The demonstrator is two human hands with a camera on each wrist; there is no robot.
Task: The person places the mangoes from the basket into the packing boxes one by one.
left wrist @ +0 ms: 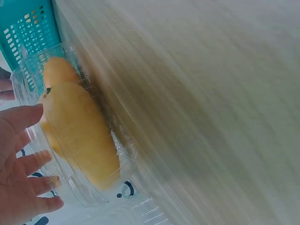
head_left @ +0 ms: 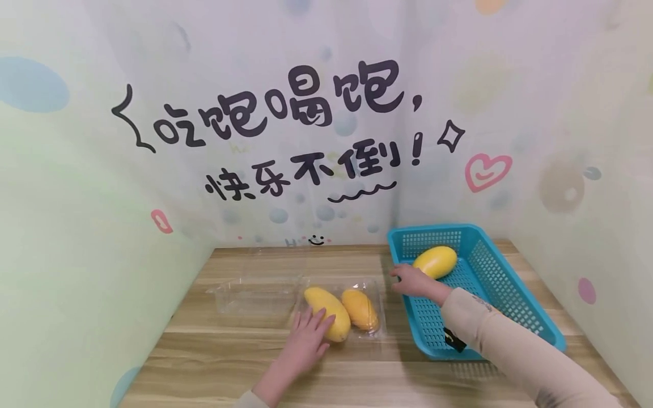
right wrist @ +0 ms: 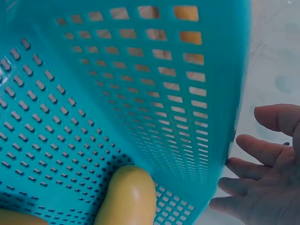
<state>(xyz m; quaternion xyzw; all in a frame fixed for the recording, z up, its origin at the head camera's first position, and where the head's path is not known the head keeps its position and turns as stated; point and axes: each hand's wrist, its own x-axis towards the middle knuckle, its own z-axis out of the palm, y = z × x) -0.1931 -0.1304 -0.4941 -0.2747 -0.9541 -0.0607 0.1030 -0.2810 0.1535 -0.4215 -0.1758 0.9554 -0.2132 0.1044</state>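
Observation:
Two yellow mangoes, a larger one (head_left: 329, 313) and a smaller, more orange one (head_left: 361, 310), lie side by side in a clear plastic box (left wrist: 79, 190). My left hand (head_left: 304, 344) is at the near left of the larger mango, its fingers spread and overlapping it in the head view. The thumb reaches toward the stem end in the left wrist view. Over the left rim of a blue perforated basket (head_left: 515, 283), my right hand (head_left: 415, 281) extends loose fingers and holds nothing. Another mango (right wrist: 129, 197) rests inside the basket, with a yellow piece (right wrist: 21, 218) near it in the right wrist view.
The box's transparent lid (head_left: 257, 294) lies opened to the left on the wooden table (head_left: 229, 351). A printed curtain (head_left: 306, 215) stands behind the table, with pale walls at both sides. A small black object (head_left: 454, 340) shows beneath the right sleeve.

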